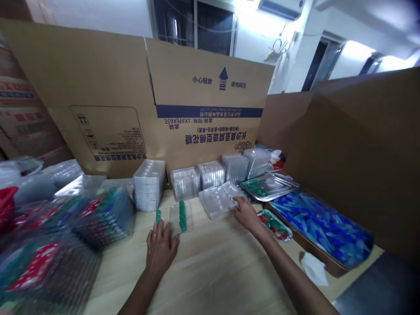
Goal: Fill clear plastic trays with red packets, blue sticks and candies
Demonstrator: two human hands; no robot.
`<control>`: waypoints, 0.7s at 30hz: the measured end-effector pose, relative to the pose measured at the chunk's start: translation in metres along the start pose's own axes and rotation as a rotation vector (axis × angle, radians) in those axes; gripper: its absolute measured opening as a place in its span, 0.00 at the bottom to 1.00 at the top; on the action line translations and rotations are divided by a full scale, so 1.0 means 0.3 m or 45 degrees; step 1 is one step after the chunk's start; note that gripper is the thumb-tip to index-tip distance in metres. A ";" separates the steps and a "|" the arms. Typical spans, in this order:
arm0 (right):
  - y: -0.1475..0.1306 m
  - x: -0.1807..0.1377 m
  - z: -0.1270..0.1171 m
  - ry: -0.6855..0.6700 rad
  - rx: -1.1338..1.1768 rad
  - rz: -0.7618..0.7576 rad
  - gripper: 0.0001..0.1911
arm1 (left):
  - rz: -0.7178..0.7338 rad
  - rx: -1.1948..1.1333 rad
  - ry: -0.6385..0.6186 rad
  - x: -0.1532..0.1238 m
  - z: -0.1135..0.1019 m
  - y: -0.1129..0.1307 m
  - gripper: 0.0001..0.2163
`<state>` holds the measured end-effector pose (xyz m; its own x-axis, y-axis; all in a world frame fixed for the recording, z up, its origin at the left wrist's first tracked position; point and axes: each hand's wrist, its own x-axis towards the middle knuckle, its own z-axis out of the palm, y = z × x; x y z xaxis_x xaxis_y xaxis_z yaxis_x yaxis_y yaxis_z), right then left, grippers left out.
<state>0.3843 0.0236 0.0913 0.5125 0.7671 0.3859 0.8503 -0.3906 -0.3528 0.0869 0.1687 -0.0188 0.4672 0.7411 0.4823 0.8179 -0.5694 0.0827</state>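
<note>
Head view: the left hand [160,249] is open, fingertips by 2 green strips [182,216] on a clear tray [173,214]. Next, a cloudy tray [218,200] meets the right hand's [244,213] fingertips; I can't tell if they grip it. Past them sits a box of blue bits [323,227].

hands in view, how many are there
2: the left hand, fingertips by the green strips, and the right hand, at the clear tray's right edge. No others show.

Bright light [249,12] glares on the white wall [105,19] between a dark window [215,28] and a wall-mounted air conditioner [282,8].
</note>
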 end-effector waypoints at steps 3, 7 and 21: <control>0.015 0.120 -0.055 -0.026 -0.113 0.051 0.24 | 0.023 -0.017 0.036 0.002 0.027 -0.011 0.21; 0.004 0.332 -0.136 -0.049 -0.238 0.087 0.24 | 0.062 -0.072 0.082 0.001 0.052 -0.023 0.20; -0.382 0.651 0.105 -0.411 -0.473 -0.086 0.23 | 0.090 -0.121 0.171 -0.014 0.081 -0.036 0.18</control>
<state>0.3833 0.2341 0.1802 0.4415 0.8924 0.0930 0.8956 -0.4446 0.0145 0.0841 0.1803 -0.0430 0.4682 0.6475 0.6013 0.7463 -0.6541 0.1232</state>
